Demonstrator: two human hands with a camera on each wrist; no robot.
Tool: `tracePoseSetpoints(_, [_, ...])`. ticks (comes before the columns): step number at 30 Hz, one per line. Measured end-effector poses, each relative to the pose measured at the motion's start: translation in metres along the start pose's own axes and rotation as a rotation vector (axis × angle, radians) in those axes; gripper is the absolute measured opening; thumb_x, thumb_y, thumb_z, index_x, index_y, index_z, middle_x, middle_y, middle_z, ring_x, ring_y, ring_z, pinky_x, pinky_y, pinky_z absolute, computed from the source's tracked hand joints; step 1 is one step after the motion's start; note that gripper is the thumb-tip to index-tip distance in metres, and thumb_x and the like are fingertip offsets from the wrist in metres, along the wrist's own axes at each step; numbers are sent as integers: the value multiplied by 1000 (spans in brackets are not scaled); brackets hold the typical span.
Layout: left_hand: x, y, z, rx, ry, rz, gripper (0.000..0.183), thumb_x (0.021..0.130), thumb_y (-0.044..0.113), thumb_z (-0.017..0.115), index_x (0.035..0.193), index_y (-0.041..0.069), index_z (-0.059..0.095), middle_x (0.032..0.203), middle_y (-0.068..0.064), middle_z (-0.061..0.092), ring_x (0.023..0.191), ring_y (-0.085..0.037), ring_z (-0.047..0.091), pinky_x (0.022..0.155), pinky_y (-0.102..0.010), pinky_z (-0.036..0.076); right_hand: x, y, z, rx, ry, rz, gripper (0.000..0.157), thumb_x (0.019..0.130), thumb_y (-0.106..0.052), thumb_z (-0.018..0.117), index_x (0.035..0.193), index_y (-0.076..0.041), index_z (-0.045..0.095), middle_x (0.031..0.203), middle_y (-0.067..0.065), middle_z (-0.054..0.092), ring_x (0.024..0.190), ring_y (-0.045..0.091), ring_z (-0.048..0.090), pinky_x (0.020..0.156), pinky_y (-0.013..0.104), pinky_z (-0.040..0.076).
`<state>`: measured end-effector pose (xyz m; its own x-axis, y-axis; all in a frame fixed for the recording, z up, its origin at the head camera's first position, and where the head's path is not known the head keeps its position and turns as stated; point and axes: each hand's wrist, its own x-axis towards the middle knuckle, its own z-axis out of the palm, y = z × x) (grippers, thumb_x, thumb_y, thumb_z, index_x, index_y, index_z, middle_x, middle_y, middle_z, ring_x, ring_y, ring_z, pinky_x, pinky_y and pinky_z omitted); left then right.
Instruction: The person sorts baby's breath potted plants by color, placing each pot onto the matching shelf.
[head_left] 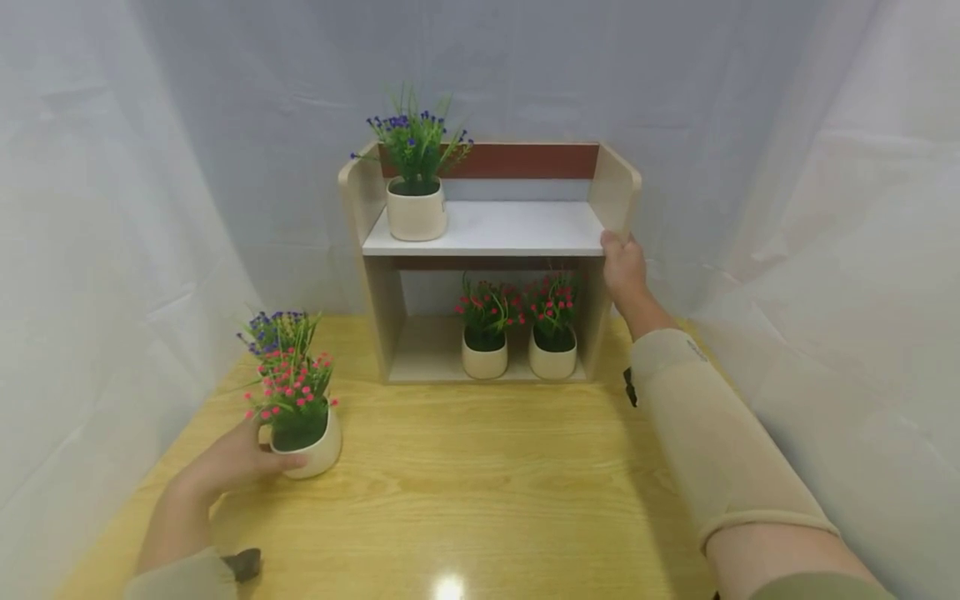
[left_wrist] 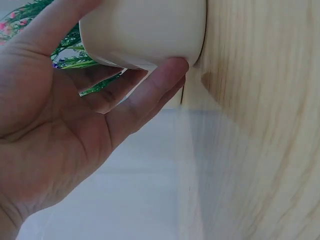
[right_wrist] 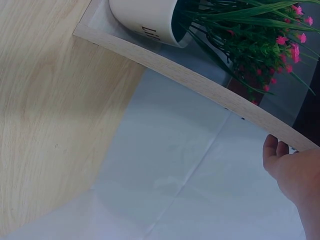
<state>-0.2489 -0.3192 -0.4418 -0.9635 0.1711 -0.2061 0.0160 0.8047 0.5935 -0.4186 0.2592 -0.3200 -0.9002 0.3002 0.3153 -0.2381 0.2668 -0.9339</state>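
My left hand [head_left: 228, 460] holds a potted plant with pink flowers [head_left: 321, 446] at the table's left, thumb across the front of the white pot. In the left wrist view the fingers [left_wrist: 145, 97] curl against the side of the pot [left_wrist: 145, 30], whose base is right at the tabletop. My right hand [head_left: 626, 271] grips the right side panel of a two-tier wooden shelf [head_left: 517, 229] at the height of its white middle board. Seen from the right wrist, the fingertips bend at the panel edge [right_wrist: 200, 89].
A purple-flowered plant [head_left: 277, 332] stands just behind the held pot. Another purple-flowered plant [head_left: 416, 212] sits on the shelf's upper tier, at left. Two pink-flowered plants, one nearer the middle [head_left: 484, 354] and one at right [head_left: 553, 354], occupy the lower tier. White sheeting [head_left: 480, 67] surrounds the table [head_left: 450, 467].
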Motion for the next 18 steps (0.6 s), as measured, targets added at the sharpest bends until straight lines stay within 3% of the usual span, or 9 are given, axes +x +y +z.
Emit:
tracePoseSetpoints(12, [-2, 4, -2, -52, -8, 65, 123, 94, 45, 85, 169, -10, 4, 161, -50, 31, 136, -62, 58, 104, -58, 62, 2, 1, 0, -7, 5, -9, 60, 113, -36, 43, 154, 8, 49, 157, 30, 56, 148, 39, 48, 136, 47, 31])
tracePoseSetpoints(18, [-4, 15, -4, -22, 5, 107, 121, 91, 48, 86, 172, -1, 10, 161, -47, 37, 133, -62, 60, 105, -64, 59, 1, -1, -1, -22, 8, 9, 61, 113, -37, 44, 156, 6, 48, 158, 29, 55, 148, 39, 49, 135, 48, 32])
